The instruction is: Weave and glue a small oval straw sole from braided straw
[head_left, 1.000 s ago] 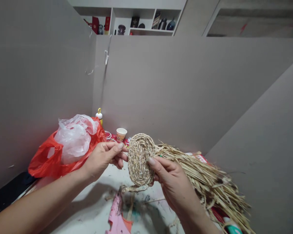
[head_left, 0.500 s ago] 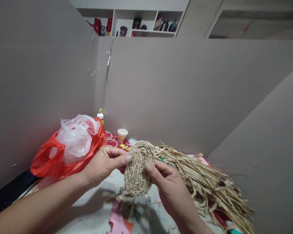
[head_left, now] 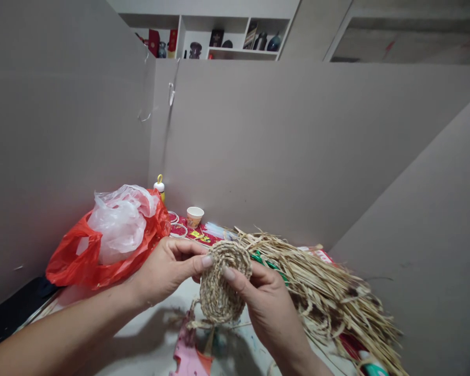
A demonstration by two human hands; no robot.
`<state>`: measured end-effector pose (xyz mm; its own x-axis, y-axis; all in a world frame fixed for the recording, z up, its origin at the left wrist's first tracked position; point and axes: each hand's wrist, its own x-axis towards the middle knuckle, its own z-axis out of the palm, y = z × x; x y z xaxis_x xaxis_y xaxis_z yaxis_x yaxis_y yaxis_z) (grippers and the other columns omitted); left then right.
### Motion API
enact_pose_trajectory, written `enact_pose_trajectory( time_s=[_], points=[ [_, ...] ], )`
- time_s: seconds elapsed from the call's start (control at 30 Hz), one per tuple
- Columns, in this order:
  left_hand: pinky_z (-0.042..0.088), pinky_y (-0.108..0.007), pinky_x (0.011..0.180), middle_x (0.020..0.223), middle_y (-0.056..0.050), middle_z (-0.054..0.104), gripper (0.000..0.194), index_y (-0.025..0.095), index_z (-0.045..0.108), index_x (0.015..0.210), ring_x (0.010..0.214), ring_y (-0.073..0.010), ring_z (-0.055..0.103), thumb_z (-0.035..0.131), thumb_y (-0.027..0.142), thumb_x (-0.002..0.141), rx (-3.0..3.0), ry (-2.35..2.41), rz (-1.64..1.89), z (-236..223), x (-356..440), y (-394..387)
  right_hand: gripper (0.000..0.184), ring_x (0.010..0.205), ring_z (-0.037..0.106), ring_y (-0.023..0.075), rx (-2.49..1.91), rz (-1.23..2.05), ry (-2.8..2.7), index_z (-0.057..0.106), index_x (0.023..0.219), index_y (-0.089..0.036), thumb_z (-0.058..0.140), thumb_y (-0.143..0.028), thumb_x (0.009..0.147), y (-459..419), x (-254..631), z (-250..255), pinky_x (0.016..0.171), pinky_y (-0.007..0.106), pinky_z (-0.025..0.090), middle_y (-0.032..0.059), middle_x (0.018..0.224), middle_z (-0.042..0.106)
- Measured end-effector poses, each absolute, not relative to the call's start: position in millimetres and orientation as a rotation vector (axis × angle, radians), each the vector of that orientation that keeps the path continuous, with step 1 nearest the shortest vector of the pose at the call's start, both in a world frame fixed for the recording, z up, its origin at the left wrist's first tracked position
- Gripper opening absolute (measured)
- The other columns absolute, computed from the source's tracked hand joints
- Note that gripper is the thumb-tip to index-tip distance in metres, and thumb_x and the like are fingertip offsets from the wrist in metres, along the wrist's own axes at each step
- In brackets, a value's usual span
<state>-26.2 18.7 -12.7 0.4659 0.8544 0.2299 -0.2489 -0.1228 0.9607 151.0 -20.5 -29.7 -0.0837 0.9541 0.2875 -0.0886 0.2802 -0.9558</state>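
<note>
Both of my hands hold a small oval mat of braided straw (head_left: 219, 290) above the table. My left hand (head_left: 168, 269) pinches its left edge with thumb and fingers. My right hand (head_left: 264, 303) grips its right side, thumb pressed on the face. A loose end of braid hangs from the mat's lower edge. Behind my right hand lies a big bundle of dry straw (head_left: 329, 297).
A red plastic bag with a white bag on it (head_left: 109, 235) lies at the left. A paper cup (head_left: 195, 215), a yellow bottle (head_left: 159, 186) and some rings stand by the grey partition. A pink scrap (head_left: 190, 352) lies on the stained white table (head_left: 141, 344).
The woven mat has come down and tilted flatter, away from the camera. My left hand, apart from it before, now pinches its left edge. My right hand has shifted a little left.
</note>
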Motion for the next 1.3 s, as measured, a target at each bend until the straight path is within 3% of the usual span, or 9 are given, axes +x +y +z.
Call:
enact_pose_trajectory(
  time_s=[0.3,0.5,0.7,0.93,1.17,1.3],
  points=[
    [0.043,-0.023,0.056,0.057,0.002,0.058,0.021,0.016,0.070,0.066,0.054,-0.0093,0.050,0.076,0.035,0.071,1.353,0.571,1.042,-16,-22,14,0.018,0.065,0.060,0.0177,-1.001,0.986,-1.389,0.080,0.083,-0.021,0.072,-0.037,0.079,-26,154,-29,0.061,0.027,0.048,0.0019,0.070,0.072],
    [0.044,-0.024,0.056,0.059,0.001,0.059,0.021,0.015,0.069,0.067,0.055,-0.0095,0.051,0.076,0.034,0.072,1.370,0.586,1.025,-16,-23,15,0.017,0.067,0.060,0.0173,-0.880,1.016,-1.340,0.078,0.085,-0.022,0.073,-0.036,0.078,-21,158,-29,0.064,0.026,0.048,0.0009,0.072,0.071],
    [0.049,-0.026,0.055,0.070,-0.002,0.068,0.023,0.018,0.073,0.091,0.056,-0.0111,0.056,0.076,0.031,0.072,1.416,0.640,1.152,-17,-22,15,0.014,0.066,0.057,0.0153,-0.937,0.935,-1.313,0.077,0.077,-0.022,0.072,-0.034,0.080,-20,160,-30,0.062,0.023,0.046,-0.0013,0.068,0.067],
    [0.054,-0.028,0.070,0.092,-0.005,0.076,0.016,0.025,0.077,0.092,0.080,-0.0169,0.066,0.074,0.024,0.076,1.573,0.681,1.318,-21,-23,9,0.019,0.062,0.051,0.0152,-1.013,0.890,-1.369,0.075,0.070,-0.021,0.071,-0.037,0.079,-23,154,-30,0.060,0.025,0.044,-0.0011,0.064,0.062],
    [0.054,-0.028,0.070,0.084,-0.004,0.074,0.008,0.022,0.077,0.084,0.075,-0.0156,0.065,0.071,0.020,0.078,1.644,0.641,1.337,-20,-22,6,0.021,0.062,0.051,0.0165,-1.080,0.829,-1.402,0.075,0.069,-0.021,0.069,-0.039,0.079,-27,152,-27,0.060,0.027,0.043,-0.0008,0.061,0.060],
    [0.052,-0.025,0.065,0.080,-0.003,0.070,0.016,0.020,0.074,0.095,0.072,-0.0138,0.062,0.071,0.022,0.079,1.556,0.631,1.308,-23,-23,7,0.021,0.064,0.054,0.0166,-1.050,0.900,-1.378,0.073,0.068,-0.020,0.072,-0.039,0.077,-26,151,-27,0.060,0.025,0.044,-0.0003,0.063,0.062]
  ],
)
